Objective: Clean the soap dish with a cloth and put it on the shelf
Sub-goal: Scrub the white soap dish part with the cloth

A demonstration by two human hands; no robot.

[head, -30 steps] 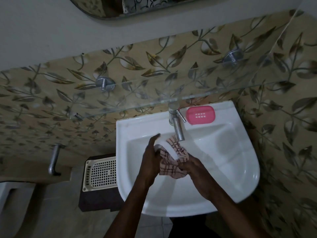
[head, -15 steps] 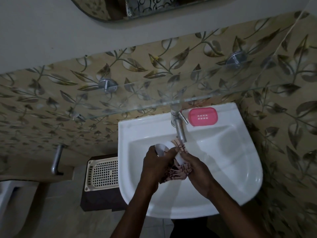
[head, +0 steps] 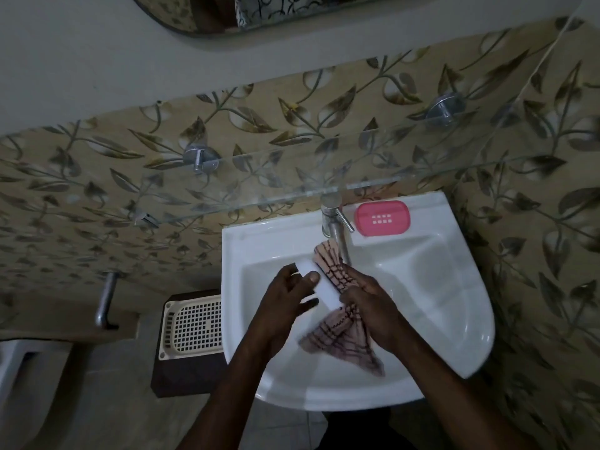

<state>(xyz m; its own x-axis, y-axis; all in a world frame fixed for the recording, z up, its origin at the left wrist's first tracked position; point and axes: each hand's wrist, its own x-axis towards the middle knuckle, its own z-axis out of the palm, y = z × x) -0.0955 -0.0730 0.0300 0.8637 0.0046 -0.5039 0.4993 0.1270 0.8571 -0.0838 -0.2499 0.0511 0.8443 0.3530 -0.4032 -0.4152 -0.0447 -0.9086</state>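
No legible txt, labels, brand marks or nos. anywhere in view.

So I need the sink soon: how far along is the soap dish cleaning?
Midway. The left hand holds the white soap dish piece over the white basin while the right hand rubs it with the pink checked cloth. The pink slotted tray waits by the tap; the glass shelf is bare.

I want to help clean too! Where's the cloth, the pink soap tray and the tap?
checked cloth (head: 337, 341): head view, hanging lower part.
pink soap tray (head: 381, 218): head view, middle, at drain holes.
tap (head: 341, 246): head view, metal spout.
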